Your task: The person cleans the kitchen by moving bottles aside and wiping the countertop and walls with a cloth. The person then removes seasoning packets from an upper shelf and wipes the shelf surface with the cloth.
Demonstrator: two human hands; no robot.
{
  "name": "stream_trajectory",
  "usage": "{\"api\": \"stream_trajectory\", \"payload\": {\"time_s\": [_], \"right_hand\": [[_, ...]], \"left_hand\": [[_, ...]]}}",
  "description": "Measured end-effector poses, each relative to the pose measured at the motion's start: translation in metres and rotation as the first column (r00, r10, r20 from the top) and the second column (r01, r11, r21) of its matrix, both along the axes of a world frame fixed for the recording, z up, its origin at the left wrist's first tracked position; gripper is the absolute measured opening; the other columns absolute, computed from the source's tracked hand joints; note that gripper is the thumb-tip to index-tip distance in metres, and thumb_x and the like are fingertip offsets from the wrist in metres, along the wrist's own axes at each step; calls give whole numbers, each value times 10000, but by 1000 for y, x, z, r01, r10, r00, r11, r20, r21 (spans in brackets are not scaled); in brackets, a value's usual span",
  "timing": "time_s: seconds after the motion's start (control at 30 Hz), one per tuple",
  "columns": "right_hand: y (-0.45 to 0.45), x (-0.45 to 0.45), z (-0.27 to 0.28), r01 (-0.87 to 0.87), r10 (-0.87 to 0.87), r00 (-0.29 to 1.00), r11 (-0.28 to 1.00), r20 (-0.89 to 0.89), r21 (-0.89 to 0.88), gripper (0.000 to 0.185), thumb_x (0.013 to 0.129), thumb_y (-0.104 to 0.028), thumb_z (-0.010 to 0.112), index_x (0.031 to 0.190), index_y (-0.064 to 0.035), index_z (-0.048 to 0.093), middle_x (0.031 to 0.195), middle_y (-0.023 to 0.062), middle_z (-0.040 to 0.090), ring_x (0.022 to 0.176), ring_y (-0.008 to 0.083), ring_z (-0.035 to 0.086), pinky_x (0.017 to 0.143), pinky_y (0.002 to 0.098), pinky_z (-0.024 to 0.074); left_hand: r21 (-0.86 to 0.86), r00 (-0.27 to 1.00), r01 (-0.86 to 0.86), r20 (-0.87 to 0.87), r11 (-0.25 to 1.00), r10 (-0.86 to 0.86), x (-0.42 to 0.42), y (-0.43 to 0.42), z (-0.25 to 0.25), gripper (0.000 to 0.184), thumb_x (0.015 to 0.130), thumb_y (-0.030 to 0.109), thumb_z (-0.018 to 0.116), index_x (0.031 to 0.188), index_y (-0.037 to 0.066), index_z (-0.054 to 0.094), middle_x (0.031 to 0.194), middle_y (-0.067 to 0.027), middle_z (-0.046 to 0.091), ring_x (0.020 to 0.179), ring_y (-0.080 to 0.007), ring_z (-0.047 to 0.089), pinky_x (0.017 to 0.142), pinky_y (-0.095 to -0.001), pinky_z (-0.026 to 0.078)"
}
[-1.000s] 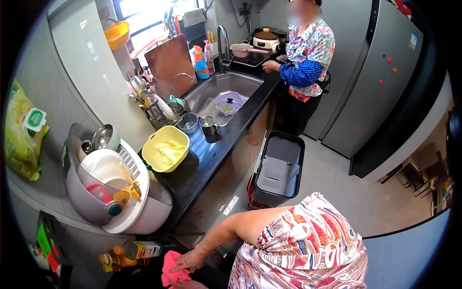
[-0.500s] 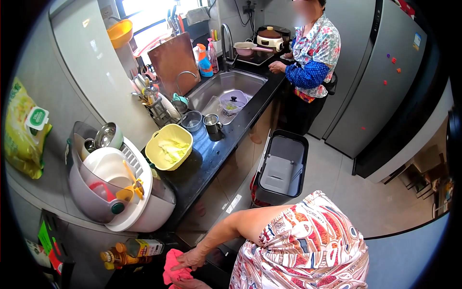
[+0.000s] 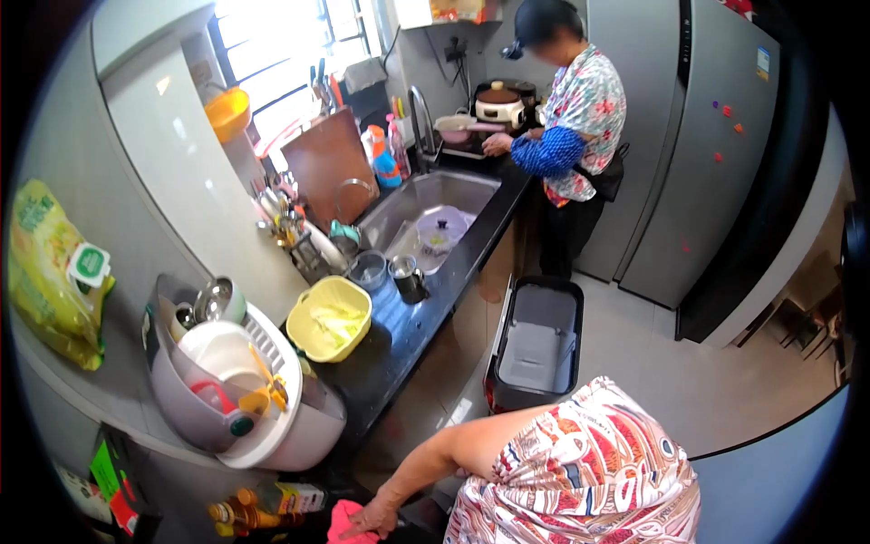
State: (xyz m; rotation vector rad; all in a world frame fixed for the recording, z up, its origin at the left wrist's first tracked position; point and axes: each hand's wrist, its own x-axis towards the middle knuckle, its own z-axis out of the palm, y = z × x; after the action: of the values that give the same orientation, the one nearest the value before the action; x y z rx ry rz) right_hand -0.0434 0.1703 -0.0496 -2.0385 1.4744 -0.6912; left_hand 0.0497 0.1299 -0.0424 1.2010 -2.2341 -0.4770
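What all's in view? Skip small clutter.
Cloth: 1, pink, bottom edge
Bin: 1, grey, floor
Basin: 1, yellow, counter
Mug: 1, silver, counter
Bowl: 1, clear, beside mug
Sink: 1, silver, counter
Tub: 1, purple, in sink
Board: 1, brown, behind sink
Pan: 1, pink, far counter
Cooker: 1, cream, beside pan
Fridge: 1, grey, upper right
Rack: 1, white, left
Bag: 1, yellow-green, wall
Bottles: 2+, amber/clear, lower left
Person: 1, floral top, by fridge
Sleeve: 1, patterned, bottom right
Right hand: 1, bare, on cloth

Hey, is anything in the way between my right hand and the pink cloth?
Nothing visible: your right hand is already touching the pink cloth. The labelled bottle is on the cloth's other side, not between them.
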Motion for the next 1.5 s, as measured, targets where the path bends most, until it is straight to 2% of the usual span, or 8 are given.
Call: {"api": "stream_trajectory", "payload": {"time_s": [0.8, 0.9, 0.93, 0.97, 1.03, 1.13, 1.33, 1.5], "right_hand": [[1, -2, 0, 146, -146, 989, 985, 3, -96, 511, 709, -148, 572, 1210, -86, 495, 1235, 161, 500, 930, 323, 587, 743, 420, 490], [2, -13, 48, 237, -272, 959, 922, 76, 306, 439, 691, -151, 638, 1118, -80, 565, 1115, 159, 579, 923, 352, 593, 766, 422, 492], [-7, -10, 1, 248, -256, 959, 966, -125, -77, 350, 741, -123, 561, 1088, -93, 596, 1070, 177, 594, 866, 336, 611, 730, 417, 500], [-7, -4, 26, 426, -413, 886, 905, 210, -18, 280, 777, -109, 555, 1048, -53, 598, 999, 166, 626, 812, 351, 619, 704, 390, 506], [-16, 2, 26, 410, -377, 846, 912, 377, -6, 218, 826, -105, 544, 1022, -20, 584, 888, 113, 631, 701, 250, 610, 642, 306, 489], [-27, 24, 73, 353, -419, 765, 908, 489, 225, 190, 807, -83, 551, 978, -20, 605, 916, 152, 617, 817, 269, 627, 732, 318, 476], [-69, 66, 164, 108, 23, 647, 987, 762, -122, 575, 859, -68, 554, 1375, -81, 300, 1129, 136, 562, 1026, 170, 551, 909, 286, 423], [-59, 34, 93, 51, -9, 921, 994, 389, -98, 428, 841, -87, 563, 1251, -34, 456, 1196, 170, 519, 1095, 306, 517, 926, 359, 424]], "left_hand": [[98, 963, -188, -176, 977, 203, 76, -10, -38, 379, 913, 236, 462, 1211, 3, 492, 1235, -191, 500, 1173, -326, 430, 993, -437, 322], [-150, 993, 13, -111, 989, -30, 71, 15, 12, 388, 783, 167, 630, 1134, 38, 525, 1080, -192, 555, 1048, -373, 479, 920, -479, 340], [-78, 975, 32, -216, 996, -48, 72, 22, 22, 388, 757, 134, 652, 1113, 43, 529, 1025, -179, 564, 1033, -375, 474, 903, -470, 341], [-41, 984, 25, -175, 999, -32, 80, 20, 10, 379, 763, 133, 647, 1110, 42, 525, 1007, -180, 563, 1007, -375, 487, 876, -459, 364], [148, 977, -45, -200, 988, 75, 86, 19, 0, 324, 789, 136, 619, 1084, 40, 522, 1011, -196, 556, 959, -389, 510, 806, -438, 412], [580, 870, -135, -319, 804, 376, 94, 13, 36, 279, 881, 186, 521, 1114, 33, 504, 1064, -226, 553, 954, -339, 553, 766, -364, 450], [471, 193, -25, -863, 882, 467, 108, -50, 119, 309, 936, 133, 432, 1213, -4, 442, 1157, -107, 535, 1025, -178, 521, 915, -310, 396], [284, 68, 49, -957, 957, 281, 133, -170, 128, 245, 921, 122, 463, 1124, -16, 474, 1072, -112, 552, 985, -191, 531, 881, -324, 416]]}}
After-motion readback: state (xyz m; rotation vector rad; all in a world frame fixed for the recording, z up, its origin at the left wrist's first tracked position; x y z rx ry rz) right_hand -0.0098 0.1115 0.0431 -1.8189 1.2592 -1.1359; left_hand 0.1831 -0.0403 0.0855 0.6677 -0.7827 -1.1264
